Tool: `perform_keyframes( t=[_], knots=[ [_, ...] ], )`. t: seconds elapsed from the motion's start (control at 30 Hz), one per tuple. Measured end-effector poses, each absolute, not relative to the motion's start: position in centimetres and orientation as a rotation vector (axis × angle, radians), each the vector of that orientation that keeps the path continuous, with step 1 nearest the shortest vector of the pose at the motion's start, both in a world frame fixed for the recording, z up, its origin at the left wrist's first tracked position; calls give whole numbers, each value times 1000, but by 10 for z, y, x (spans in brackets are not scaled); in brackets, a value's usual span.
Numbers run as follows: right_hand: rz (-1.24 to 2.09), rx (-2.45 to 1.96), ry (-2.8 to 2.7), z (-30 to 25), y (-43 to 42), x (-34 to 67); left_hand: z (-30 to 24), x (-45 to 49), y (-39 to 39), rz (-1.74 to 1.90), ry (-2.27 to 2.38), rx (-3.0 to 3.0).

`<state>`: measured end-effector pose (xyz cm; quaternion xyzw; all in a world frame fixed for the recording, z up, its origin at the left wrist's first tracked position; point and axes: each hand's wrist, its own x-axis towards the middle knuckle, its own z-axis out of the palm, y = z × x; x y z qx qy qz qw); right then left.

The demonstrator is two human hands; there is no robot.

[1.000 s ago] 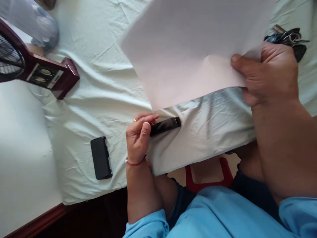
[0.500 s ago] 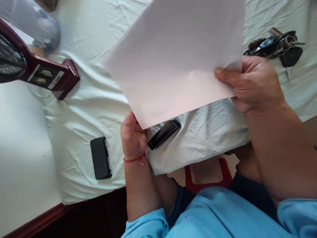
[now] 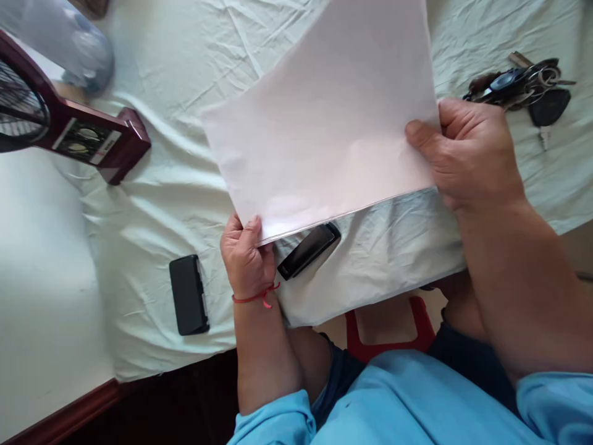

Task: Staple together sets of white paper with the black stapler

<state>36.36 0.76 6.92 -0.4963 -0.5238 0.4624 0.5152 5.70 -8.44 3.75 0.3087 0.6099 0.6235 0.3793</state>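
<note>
The left hand point(image 3: 248, 256) is closed narrowly on the near left corner of the sheet of paper point(image 3: 324, 123): the thumb is pressed on top and the fingers are tucked underneath. A red thread point(image 3: 254, 298) is worn at that wrist. The right hand point(image 3: 466, 154) is clamped on the sheet's right edge, with the thumb laid flat across the upper face and the other fingers curled behind it, mostly hidden by the paper. So the sheet is gripped at two points and held up between both hands, above the white cloth point(image 3: 162, 62), turned at an angle so that its far part is cut off by the top of the view.

Just to the right of the left hand, below the sheet's near edge, a slim black phone point(image 3: 309, 250) is laid aslant on the cloth; it is not touched by either hand. To the left of the left hand, a flat black case point(image 3: 188, 295) is set near the cloth's edge. Beyond the right hand, a bunch of keys point(image 3: 521, 86) is spread on the cloth. Well to the left of the left hand, a dark red fan base point(image 3: 88, 139) is seen. Nearer than both hands, a red stool point(image 3: 393, 334) is glimpsed.
</note>
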Motion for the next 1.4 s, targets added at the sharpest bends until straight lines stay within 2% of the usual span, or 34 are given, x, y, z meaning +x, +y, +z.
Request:
perform_keyframes(
  t=[0.17,0.43,1.4],
  knots=[
    [1109,-1290,-1208,78,7,361,39,55,-85,1574,1467,744],
    [1096,-1226,-1213,75,8,361,31,53,-82,1624,1586,786],
    [1191,-1086,-1088,72,10,357,36,62,-83,1636,1554,745]
  ],
)
